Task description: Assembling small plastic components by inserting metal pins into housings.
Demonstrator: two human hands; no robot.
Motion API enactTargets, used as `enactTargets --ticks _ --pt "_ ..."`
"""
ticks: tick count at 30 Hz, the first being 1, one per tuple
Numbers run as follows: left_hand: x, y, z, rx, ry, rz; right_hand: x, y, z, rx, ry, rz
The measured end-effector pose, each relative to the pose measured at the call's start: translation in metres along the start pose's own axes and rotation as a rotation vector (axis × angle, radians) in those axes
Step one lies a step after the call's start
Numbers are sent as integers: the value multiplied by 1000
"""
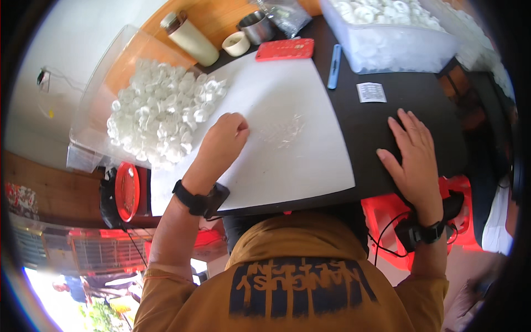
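Over the left part of a white sheet (298,171), my left hand (224,141) is closed with its fingers curled in; what they hold, if anything, is hidden. Beside it lies a heap of small translucent white plastic pieces (160,105), spilling from a clear plastic bin (91,110) onto the sheet. Small clear slivers (285,133) are scattered on the sheet to the right of that hand. My right hand (412,149) rests flat on the black tabletop (359,138), fingers apart, holding nothing. A small white printed label (371,92) lies just beyond it.
Along the far side stand a pale flask (193,41), a small white cup (236,44), a metal mug (256,27) and a red phone-shaped case (285,50). A blue slim tool (334,66) lies near a tub of white pieces (387,50). A red stool (387,221) stands below right.
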State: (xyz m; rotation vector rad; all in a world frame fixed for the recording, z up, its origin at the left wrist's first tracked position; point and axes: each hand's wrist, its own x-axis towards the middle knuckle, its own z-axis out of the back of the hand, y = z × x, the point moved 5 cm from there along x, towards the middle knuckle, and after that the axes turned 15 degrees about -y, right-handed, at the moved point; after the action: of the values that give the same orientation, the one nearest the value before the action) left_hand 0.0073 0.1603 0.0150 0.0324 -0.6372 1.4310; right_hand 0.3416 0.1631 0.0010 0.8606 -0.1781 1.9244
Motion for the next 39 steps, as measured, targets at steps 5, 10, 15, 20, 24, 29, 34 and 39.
enactTargets --ticks 5,10,15,20,24,29,34,39 --pt "-8 17 0 -64 -6 138 -3 -7 -7 18 -54 -7" --pt "-39 -5 31 -35 -81 253 -9 -6 2 71 -84 -3" --pt "-80 4 37 -227 -134 538 -9 -9 1 46 -95 -7" --pt "-120 26 29 -426 -407 639 -6 -7 -3 47 -95 17" --pt "-132 25 28 -316 -623 536 -7 -3 -3 38 -58 29" --pt "-135 14 26 -338 -644 518 -12 -1 2 20 -33 38" --pt "-125 3 24 76 -641 374 -15 -5 -3 30 -44 80" --pt "-118 1 30 87 -696 378 -9 -6 -10 -1 -79 164"
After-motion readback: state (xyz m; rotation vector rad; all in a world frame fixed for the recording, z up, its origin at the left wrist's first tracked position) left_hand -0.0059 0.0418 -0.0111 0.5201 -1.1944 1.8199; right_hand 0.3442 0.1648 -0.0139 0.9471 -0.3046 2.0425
